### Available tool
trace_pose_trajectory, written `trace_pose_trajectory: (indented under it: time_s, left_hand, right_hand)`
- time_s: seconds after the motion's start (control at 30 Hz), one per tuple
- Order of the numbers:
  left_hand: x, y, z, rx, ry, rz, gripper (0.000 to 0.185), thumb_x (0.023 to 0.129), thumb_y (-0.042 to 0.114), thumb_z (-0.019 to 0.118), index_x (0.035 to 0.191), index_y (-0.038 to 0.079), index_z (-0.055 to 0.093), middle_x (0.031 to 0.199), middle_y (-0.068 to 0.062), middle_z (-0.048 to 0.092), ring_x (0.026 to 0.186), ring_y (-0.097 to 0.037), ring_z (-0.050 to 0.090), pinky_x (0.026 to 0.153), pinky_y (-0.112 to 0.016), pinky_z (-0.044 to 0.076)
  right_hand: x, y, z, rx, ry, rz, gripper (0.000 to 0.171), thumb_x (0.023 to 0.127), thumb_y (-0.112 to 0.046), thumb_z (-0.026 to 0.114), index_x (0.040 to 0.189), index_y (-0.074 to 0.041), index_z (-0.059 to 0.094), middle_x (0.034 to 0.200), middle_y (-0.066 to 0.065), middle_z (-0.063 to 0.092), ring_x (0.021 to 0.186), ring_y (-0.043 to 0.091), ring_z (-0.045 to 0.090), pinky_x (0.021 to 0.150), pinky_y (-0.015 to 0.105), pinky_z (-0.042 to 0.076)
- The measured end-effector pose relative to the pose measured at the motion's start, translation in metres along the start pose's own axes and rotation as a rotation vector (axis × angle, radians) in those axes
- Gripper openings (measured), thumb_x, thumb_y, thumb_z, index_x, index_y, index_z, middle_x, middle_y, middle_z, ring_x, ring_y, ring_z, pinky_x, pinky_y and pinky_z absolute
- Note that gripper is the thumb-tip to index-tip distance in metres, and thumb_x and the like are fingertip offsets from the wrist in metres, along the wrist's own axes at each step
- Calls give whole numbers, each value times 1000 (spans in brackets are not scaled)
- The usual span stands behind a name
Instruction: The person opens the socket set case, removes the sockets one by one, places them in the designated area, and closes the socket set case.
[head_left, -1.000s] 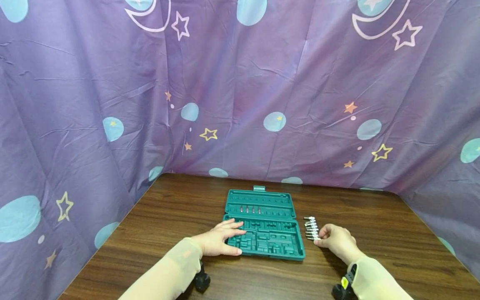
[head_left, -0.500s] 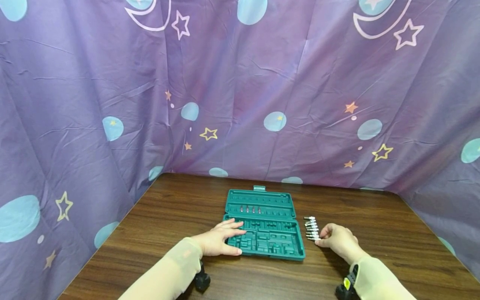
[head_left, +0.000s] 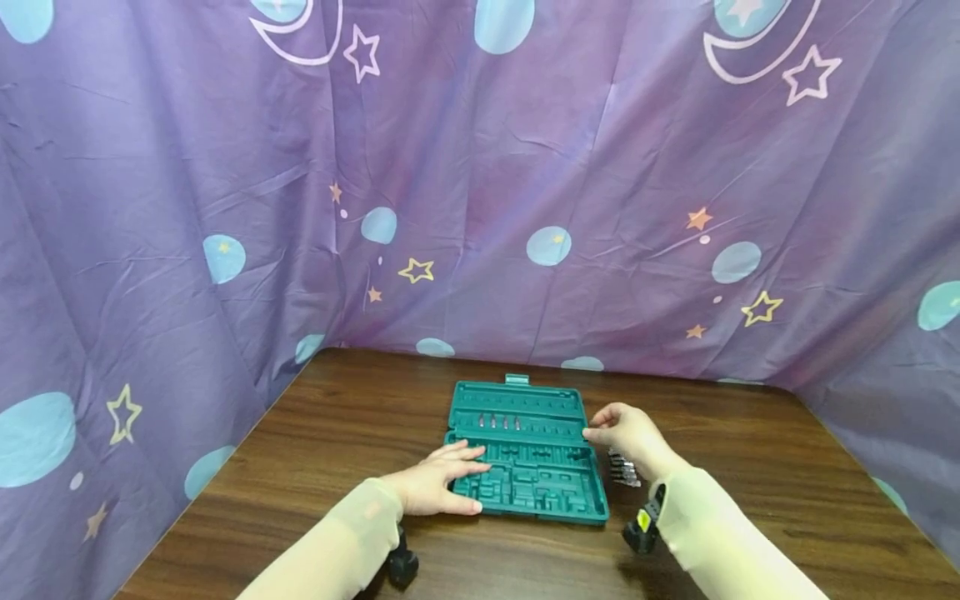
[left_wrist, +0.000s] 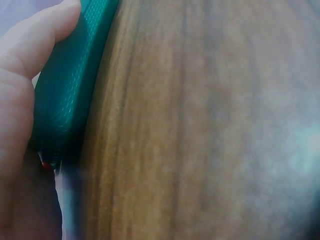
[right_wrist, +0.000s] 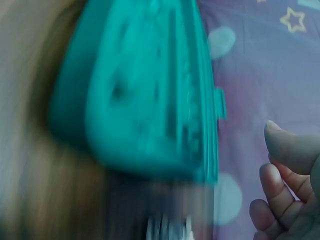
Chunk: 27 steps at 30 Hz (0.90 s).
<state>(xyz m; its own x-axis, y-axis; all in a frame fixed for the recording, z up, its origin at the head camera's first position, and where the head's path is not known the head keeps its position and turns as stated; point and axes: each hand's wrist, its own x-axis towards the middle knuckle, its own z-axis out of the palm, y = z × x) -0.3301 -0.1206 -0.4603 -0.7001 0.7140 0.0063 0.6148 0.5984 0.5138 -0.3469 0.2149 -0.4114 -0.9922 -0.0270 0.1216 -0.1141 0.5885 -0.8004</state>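
Observation:
A green plastic tool case [head_left: 525, 511] lies unfolded on the table. Its lid [head_left: 517, 389] is spread out towards the back. My left hand [head_left: 435, 483] rests on the case's left front corner with its fingers spread; the left wrist view has the thumb [left_wrist: 37, 37] against the case wall. Several small purplish bits [head_left: 493, 421] stand in a row in the lid. My right hand [head_left: 630, 437] is at the lid's right edge, thumb and fingers drawn together; whether something small is between them is not visible. Beneath its wrist are several silver bits [head_left: 622, 471], partly hidden.
The case's front half has moulded recesses [head_left: 547, 475]. Brown wood-grain table [head_left: 337, 400] surrounds it. A purple curtain [head_left: 465, 167] with stars and moons hangs behind the table. Each wrist wears a black camera mount [head_left: 402, 562].
My right hand has left the near end of the silver bits and moved back and left to the lid's right edge. My left hand has stayed on the case.

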Motion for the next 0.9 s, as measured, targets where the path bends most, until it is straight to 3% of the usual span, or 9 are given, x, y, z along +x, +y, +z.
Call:
trace_pose_trajectory:
  time_s: [0.27,0.33,0.43,0.53,0.7,0.9]
  left_hand:
    - [-2,0,1,-9,-4,-2,63,90,48,63,144,21,47,157,3,28,147,-24,12,114,-53,16]
    - [-2,-1,2,-7,-4,-2,63,90,49,62,144,22,47,157,3,28,147,-24,12,114,-53,17]
    - [-2,-1,2,2,-2,-2,63,90,50,62,144,22,47,157,4,28,146,-24,12,114,-53,17]
    - [-3,0,3,4,4,0,62,90,49,62,144,22,48,156,3,29,146,-24,13,114,-52,17]
    - [-3,0,3,3,5,-5,62,90,49,62,144,22,48,156,4,29,146,-23,13,115,-51,17]
    - [-3,1,0,19,14,-1,63,89,49,63,143,23,48,156,4,29,146,-23,14,115,-49,17]
  right_hand:
    - [28,-28,59,92,28,70,22,85,-11,72,96,5,62,93,13,63,86,25,55,71,34,45]
    - [32,-31,70,79,43,103,22,86,-14,72,98,2,63,97,14,64,89,27,56,81,41,43]
    - [35,-33,85,21,65,141,24,86,-21,72,100,-2,66,101,13,66,96,31,57,94,52,31]
    - [37,-33,97,-49,78,188,26,85,-27,72,101,-7,69,105,12,67,106,37,53,97,61,19]
    - [37,-34,109,-132,82,247,28,84,-33,73,102,-11,72,112,14,65,117,44,44,100,60,18]
    - [43,-35,113,-254,44,302,26,82,-38,72,94,-16,76,119,22,61,118,48,40,99,60,24]
